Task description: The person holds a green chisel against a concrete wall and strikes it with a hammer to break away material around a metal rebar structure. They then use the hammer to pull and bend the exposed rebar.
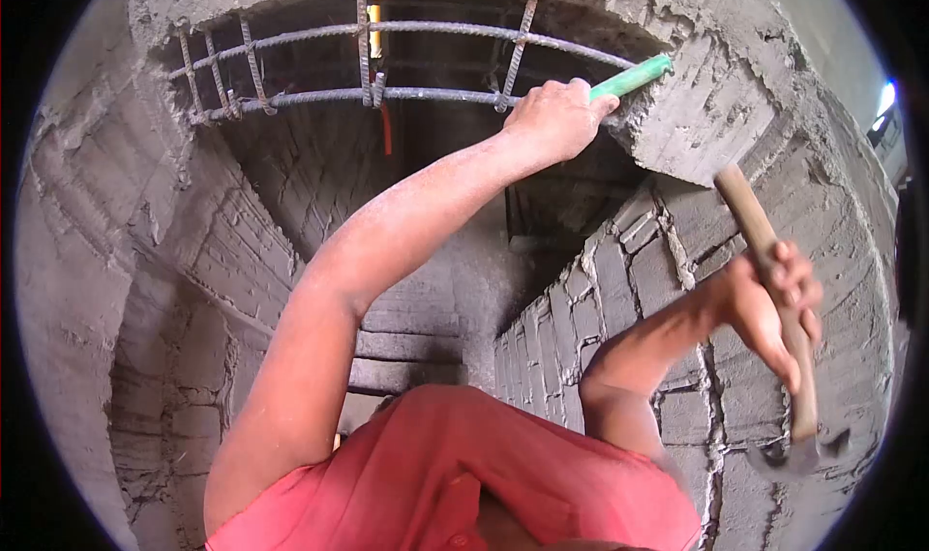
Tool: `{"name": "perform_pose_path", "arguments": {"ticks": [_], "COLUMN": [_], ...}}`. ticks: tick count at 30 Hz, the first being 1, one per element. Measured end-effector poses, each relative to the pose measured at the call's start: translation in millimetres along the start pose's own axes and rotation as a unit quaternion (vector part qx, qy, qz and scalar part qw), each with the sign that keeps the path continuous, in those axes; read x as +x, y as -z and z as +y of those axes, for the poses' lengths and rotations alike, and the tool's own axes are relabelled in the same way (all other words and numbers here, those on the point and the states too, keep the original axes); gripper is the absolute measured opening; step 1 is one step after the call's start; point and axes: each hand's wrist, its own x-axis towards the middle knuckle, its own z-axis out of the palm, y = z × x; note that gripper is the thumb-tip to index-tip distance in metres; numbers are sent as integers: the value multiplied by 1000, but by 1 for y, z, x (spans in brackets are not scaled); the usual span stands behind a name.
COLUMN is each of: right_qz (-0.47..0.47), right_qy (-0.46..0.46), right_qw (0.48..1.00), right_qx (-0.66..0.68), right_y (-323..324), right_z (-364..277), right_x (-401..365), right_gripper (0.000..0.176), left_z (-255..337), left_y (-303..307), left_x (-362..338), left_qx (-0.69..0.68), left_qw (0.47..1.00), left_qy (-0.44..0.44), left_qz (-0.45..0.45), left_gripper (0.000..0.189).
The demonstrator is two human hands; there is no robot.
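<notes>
My left hand (556,120) is closed round a green rod-like tool (634,77), whose far end meets the rough concrete edge (702,106) at the upper right. The near end of the tool is hidden in my fist. Lower on the right, my right hand (774,309) grips the wooden handle of a hammer (750,208). The handle's bare end points up and left, and the blurred metal head hangs below my hand, in front of the wall.
Ribbed steel bars (435,94) cross the opening at the top, with a yellow piece (375,43) and a red strip (387,130) behind them. Brick walls (668,280) with rough mortar stand below. Plastered concrete (73,290) curves along the left.
</notes>
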Motion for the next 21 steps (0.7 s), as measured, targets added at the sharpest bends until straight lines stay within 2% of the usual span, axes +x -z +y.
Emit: {"name": "perform_pose_path", "arguments": {"ticks": [1, 2, 3, 4, 5, 6, 7, 8, 9, 10, 11, 12, 14, 16, 17, 18, 20, 21], "right_qz": [-31, 207, -130, -91, -33, -16, 9, 41, 97, 149, 98, -9, 33, 43, 20, -20, -19, -41], "right_qy": [63, -99, -176, -405, -614, -617, -585, -558, -527, -484, -324, -258, -30, 69, 90, 70, -26, -94], "right_qw": [993, 972, 940, 892, 783, 785, 809, 825, 842, 838, 941, 961, 998, 990, 993, 991, 998, 980], "right_qx": [-96, -53, -263, -181, -92, -52, -60, -79, 63, 204, -21, 99, 36, 113, 69, 113, 62, 170], "right_y": [3, -8, 3, -10, -19, -11, -15, -12, 10, 33, 34, 51, 51, 49, 50, 47, 13, 10], "right_z": [9, 46, 64, 55, 36, 23, 15, -2, -1, -1, -10, -20, -35, -50, -56, -50, -34, -9], "right_x": [-10, -69, -112, -113, -114, -106, -90, -76, -57, -36, -18, 12, 50, 59, 54, 37, -9, -36], "right_gripper": [64, 57, 46, 44, 42, 43, 45, 47, 50, 53, 59, 64, 69, 70, 69, 70, 71, 75], "left_z": [1, 2, -8, 2, -8, -18, -7, -24, -22, -19, -20, -21, -19, -20, -26, -29, -26, -9], "left_y": [-1, 0, -14, 0, -14, -21, -7, -26, -24, -20, -20, -19, -15, -12, -19, -28, -43, -32], "left_x": [-2, 0, 5, -1, -2, 11, 7, 17, 17, 14, 12, 11, 7, 2, 3, 5, 6, -2], "left_qx": [-1, -1, 16, 19, 25, 35, 19, 30, 21, 12, 13, 3, -9, -15, -27, -25, -21, -48], "left_qw": [1000, 1000, 999, 1000, 999, 996, 999, 996, 997, 998, 998, 998, 998, 998, 996, 995, 994, 997], "left_qy": [3, 2, -23, -10, -36, -69, -31, -85, -77, -67, -64, -55, -51, -61, -82, -88, -87, -38], "left_qz": [-1, 0, 29, 1, 11, 39, -5, 18, 11, 6, 7, 24, 37, 19, 25, 27, 55, 47], "left_gripper": [59, 59, 60, 60, 60, 59, 58, 60, 60, 61, 61, 60, 54, 51, 48, 48, 45, 43]}}
